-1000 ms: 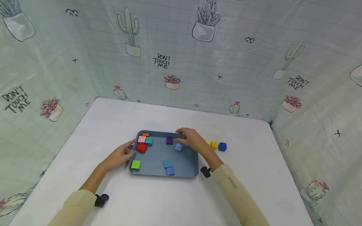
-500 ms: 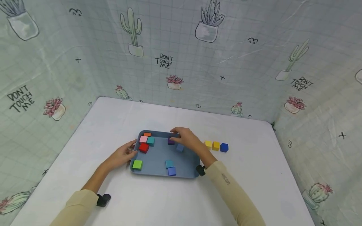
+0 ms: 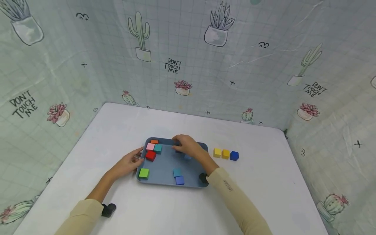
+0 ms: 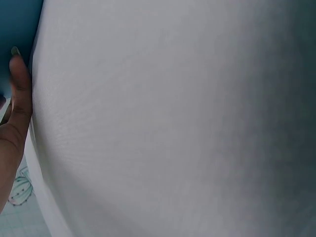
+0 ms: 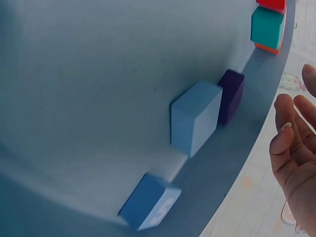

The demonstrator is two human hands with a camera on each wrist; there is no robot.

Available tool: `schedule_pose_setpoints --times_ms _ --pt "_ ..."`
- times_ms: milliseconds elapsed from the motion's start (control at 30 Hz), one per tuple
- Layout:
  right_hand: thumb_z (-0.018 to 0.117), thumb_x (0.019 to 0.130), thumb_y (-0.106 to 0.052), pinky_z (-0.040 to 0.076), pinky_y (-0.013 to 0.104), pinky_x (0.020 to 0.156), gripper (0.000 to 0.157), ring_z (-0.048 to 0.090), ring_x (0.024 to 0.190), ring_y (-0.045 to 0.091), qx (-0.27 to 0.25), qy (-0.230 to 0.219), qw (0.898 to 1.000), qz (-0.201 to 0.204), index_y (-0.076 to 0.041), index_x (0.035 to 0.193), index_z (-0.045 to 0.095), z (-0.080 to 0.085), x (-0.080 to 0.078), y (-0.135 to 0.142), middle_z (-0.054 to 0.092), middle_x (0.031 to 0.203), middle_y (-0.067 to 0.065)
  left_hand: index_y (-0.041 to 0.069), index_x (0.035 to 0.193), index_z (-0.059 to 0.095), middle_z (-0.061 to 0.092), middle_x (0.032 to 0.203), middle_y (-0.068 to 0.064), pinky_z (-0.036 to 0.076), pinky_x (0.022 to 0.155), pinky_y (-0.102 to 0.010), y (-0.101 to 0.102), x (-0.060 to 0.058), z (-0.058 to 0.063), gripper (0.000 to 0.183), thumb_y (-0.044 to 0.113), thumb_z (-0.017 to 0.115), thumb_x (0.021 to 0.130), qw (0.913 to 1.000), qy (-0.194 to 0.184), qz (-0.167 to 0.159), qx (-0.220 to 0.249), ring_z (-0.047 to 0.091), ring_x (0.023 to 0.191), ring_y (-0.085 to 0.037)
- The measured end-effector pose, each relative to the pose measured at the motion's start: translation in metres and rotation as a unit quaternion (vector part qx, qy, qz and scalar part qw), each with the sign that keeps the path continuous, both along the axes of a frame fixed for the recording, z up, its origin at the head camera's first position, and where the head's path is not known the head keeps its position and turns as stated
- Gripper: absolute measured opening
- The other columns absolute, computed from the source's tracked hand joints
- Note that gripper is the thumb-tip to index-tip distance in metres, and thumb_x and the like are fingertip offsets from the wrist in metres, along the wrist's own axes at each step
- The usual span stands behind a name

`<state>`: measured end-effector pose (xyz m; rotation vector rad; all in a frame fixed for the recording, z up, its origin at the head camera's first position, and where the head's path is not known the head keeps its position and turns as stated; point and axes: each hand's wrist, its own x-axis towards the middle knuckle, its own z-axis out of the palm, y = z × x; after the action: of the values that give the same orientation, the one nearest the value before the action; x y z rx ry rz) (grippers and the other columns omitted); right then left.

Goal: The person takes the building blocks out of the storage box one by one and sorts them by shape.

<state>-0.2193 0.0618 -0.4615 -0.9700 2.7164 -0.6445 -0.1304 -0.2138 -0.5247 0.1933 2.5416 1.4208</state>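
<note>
Purple block (image 5: 231, 98) inside a blue-grey tray (image 3: 161, 167), near its far rim, right hand (image 3: 188, 145) hovering above.
Right grip parted, nothing visibly held; left hand (image 3: 126, 166) relaxed against the tray's left end. Apparently reaching; next likely calls for lowering and pinching.

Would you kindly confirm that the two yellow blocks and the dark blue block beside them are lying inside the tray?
Not quite: the two yellow blocks and the dark blue block beside them lie outside the tray, on the white table, as the head view shows.
</note>
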Motion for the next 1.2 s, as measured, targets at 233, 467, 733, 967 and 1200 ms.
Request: schedule_pose_setpoints --times_ms 233,467,733,967,1200 --pt "0.066 0.089 -0.031 0.045 0.024 0.086 0.045 0.056 0.103 0.013 0.025 -0.024 0.999 0.005 -0.007 0.126 0.058 -0.005 0.002 -0.014 0.061 0.115 0.003 0.002 0.146 0.03 0.048 0.124 -0.019 0.051 0.063 -0.031 0.0 0.001 -0.001 0.061 0.019 0.058 0.094 1.0 -0.003 0.002 0.005 0.053 0.086 -0.023" --pt "0.067 0.088 -0.032 0.045 0.025 0.089 0.049 0.056 0.108 0.015 0.041 -0.035 0.999 0.004 -0.008 0.129 0.055 -0.009 0.002 -0.023 0.06 0.12 0.003 0.002 0.145 0.031 0.049 0.123 -0.018 0.051 0.064 -0.03 -0.001 0.001 0.001 0.061 0.02 0.058 0.093 1.0 -0.003 0.006 -0.002 0.053 0.086 -0.023" --pt "0.068 0.088 -0.029 0.045 0.024 0.088 0.048 0.055 0.106 0.014 0.055 -0.043 0.998 0.001 -0.009 0.13 0.055 -0.011 0.002 -0.035 0.06 0.119 0.003 0.004 0.146 0.031 0.049 0.124 -0.017 0.051 0.064 -0.031 -0.003 0.0 0.001 0.062 0.021 0.059 0.093 0.9999 -0.006 0.011 -0.002 0.052 0.085 -0.022" --pt "0.07 0.086 -0.028 0.045 0.025 0.087 0.048 0.055 0.099 0.012 0.066 -0.047 0.997 0.003 -0.009 0.128 0.056 -0.02 0.001 -0.048 0.061 0.115 0.002 0.007 0.147 0.031 0.048 0.124 -0.017 0.051 0.065 -0.03 -0.001 -0.001 -0.001 0.062 0.02 0.059 0.093 0.9997 -0.017 0.016 0.002 0.053 0.086 -0.022" --pt "0.071 0.085 -0.03 0.044 0.026 0.09 0.049 0.055 0.098 0.012 0.081 -0.025 0.996 -0.001 -0.008 0.126 0.058 -0.027 0.0 -0.056 0.062 0.114 0.002 0.009 0.147 0.031 0.048 0.124 -0.016 0.051 0.066 -0.03 0.001 -0.001 -0.002 0.061 0.021 0.058 0.093 0.9995 -0.021 0.022 -0.011 0.053 0.087 -0.022"
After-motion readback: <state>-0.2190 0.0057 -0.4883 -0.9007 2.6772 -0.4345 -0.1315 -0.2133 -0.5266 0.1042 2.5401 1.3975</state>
